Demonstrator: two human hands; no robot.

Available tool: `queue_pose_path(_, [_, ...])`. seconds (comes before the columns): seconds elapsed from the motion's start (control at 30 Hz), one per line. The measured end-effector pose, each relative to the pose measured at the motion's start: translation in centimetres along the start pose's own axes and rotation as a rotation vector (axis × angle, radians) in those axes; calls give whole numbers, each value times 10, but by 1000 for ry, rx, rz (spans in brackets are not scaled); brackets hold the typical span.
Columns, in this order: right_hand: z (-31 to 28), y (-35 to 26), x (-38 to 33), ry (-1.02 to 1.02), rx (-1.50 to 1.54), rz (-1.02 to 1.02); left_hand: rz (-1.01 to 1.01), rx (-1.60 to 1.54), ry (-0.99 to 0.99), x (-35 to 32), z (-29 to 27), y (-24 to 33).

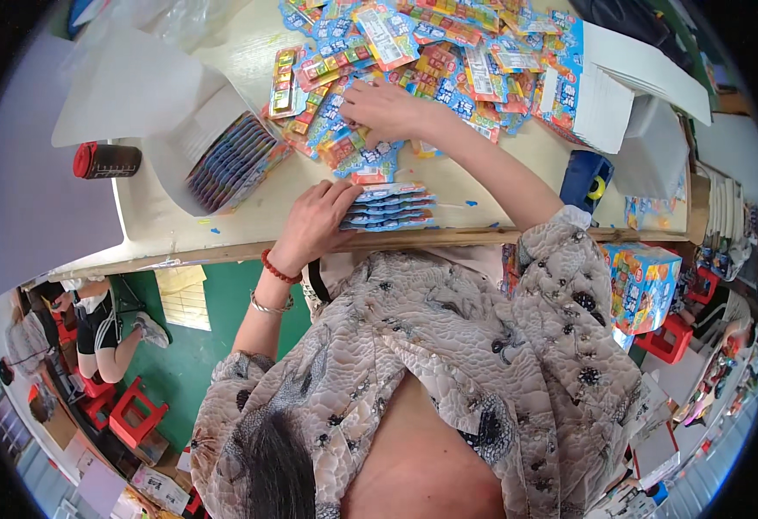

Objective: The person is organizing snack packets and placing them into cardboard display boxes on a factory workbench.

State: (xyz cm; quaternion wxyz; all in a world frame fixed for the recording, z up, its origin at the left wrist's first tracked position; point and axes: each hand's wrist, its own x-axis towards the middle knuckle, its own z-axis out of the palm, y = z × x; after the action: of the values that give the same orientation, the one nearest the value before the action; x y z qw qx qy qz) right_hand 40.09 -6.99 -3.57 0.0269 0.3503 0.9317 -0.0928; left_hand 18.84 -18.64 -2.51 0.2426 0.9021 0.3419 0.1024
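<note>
My left hand (pixel 317 218), with a red bead bracelet at its wrist, is closed on the left end of a neat stack of blue blister packs (pixel 395 208). The stack lies near the table's front edge. Farther off, my right hand (pixel 385 110) reaches over a loose pile of colourful blister packs (pixel 435 65), which show rows of small coloured pieces. Its fingers are apart and slightly bent, and they touch or hover just above the packs at the pile's left side. Whether its fingertips touch a pack is hard to see.
Left of the pile, an open white box (pixel 176 164) holds a row of packs on edge. A dark red-lidded bottle (pixel 106 161) stands beside it. To the right are an open display carton (pixel 600 95) and a blue tape dispenser (pixel 585 180). Red stools (pixel 137 418) stand on the floor.
</note>
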Motion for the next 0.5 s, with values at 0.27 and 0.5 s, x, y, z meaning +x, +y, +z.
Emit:
queue_pose_path(0.27, [5, -50, -66, 480, 939, 378, -403, -808, 347, -35, 20, -5])
queue_pose_path(0.5, [81, -86, -97, 677, 1223, 282, -417, -913, 142, -25, 3, -6])
